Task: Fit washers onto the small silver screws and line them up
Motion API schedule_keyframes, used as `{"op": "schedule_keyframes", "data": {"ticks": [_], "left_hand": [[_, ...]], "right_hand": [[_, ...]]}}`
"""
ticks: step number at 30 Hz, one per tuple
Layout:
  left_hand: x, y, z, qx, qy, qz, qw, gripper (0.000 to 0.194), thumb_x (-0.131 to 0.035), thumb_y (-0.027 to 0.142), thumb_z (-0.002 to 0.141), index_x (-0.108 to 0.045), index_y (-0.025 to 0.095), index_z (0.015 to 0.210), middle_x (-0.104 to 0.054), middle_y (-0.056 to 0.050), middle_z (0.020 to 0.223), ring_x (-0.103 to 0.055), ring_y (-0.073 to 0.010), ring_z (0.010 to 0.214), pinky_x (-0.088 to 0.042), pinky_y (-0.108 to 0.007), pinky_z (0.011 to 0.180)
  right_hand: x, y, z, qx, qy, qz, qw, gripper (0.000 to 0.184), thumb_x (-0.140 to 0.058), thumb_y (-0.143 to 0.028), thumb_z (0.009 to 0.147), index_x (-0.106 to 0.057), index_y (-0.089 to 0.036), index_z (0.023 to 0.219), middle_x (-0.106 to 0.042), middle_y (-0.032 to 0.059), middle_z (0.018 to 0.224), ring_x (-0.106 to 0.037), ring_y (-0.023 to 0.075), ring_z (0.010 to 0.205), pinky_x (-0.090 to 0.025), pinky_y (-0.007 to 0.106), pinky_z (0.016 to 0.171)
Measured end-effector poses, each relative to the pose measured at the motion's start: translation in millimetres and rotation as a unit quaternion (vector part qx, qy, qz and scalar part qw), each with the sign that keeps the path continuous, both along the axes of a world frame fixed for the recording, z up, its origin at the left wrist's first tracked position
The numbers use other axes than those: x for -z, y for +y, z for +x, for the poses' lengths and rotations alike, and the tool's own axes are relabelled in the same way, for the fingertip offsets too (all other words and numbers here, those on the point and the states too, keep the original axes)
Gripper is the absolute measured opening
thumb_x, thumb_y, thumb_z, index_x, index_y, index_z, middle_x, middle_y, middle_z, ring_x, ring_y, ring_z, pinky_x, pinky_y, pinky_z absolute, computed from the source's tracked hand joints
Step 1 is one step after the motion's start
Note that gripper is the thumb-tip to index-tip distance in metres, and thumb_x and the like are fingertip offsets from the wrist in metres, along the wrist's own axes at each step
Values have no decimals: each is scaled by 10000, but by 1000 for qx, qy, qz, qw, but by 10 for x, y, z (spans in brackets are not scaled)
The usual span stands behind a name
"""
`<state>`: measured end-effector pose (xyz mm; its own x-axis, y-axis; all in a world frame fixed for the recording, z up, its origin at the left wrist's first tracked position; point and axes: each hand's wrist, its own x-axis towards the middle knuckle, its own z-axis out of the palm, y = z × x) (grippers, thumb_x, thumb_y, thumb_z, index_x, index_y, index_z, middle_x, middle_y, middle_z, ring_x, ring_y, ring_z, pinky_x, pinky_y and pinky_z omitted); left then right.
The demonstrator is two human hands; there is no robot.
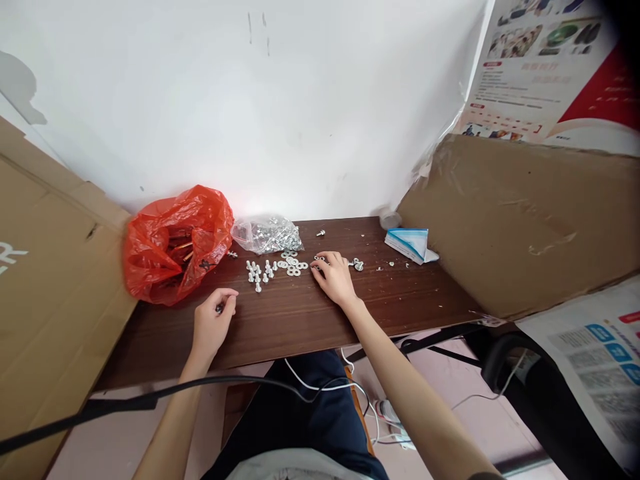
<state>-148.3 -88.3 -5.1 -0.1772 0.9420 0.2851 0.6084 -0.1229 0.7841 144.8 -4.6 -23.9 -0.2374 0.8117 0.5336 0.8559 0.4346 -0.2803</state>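
Note:
My left hand (213, 323) is above the front left of the brown table, fingers curled together around a small dark thing I cannot make out. My right hand (336, 279) reaches down to the tabletop, fingers apart over a few small metal rings (319, 258) that it partly covers. Left of it lies a loose pile of flat washers (292, 263). Beside these, a group of bolts (258, 272) stands upright on their heads. More small metal hardware (359, 265) lies just right of my right hand, and a single bolt (321, 233) lies farther back.
A red plastic bag (175, 240) stands at the left, next to a clear bag of hardware (273, 235). A blue and white packet (407, 244) sits at the right. Cardboard walls (530, 220) flank the brown table (280, 327). A black cable (240, 379) crosses in front.

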Motion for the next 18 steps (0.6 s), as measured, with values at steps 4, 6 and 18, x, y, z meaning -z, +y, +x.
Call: {"op": "schedule_keyframes", "data": {"ticks": [4,6,18], "left_hand": [[-6,-9,8,-4,-7,-1,1000,250,-518,373,824,-644,165,882,-568,22,602,-544,-115,592,-405,-221,605],[-6,-11,10,-3,-9,3,1000,240,-517,363,826,-642,165,881,-582,19,628,-549,-111,601,-414,-220,623],[-25,-17,16,-1,-1,7,1000,258,-510,379,819,-642,164,871,-593,11,605,-567,-125,587,-407,-217,583]], "right_hand": [[-18,-18,-7,37,9,13,999,196,-497,-230,923,-689,-199,948,-629,128,1139,-508,293,1115,-403,462,928],[-12,-10,-15,13,-1,10,1000,222,-495,-238,926,-669,-198,1058,-610,140,1226,-485,302,1208,-385,487,981],[45,42,-11,-14,42,-23,999,181,-471,-203,914,-639,-185,978,-648,123,1045,-582,270,1015,-474,416,914]]}}
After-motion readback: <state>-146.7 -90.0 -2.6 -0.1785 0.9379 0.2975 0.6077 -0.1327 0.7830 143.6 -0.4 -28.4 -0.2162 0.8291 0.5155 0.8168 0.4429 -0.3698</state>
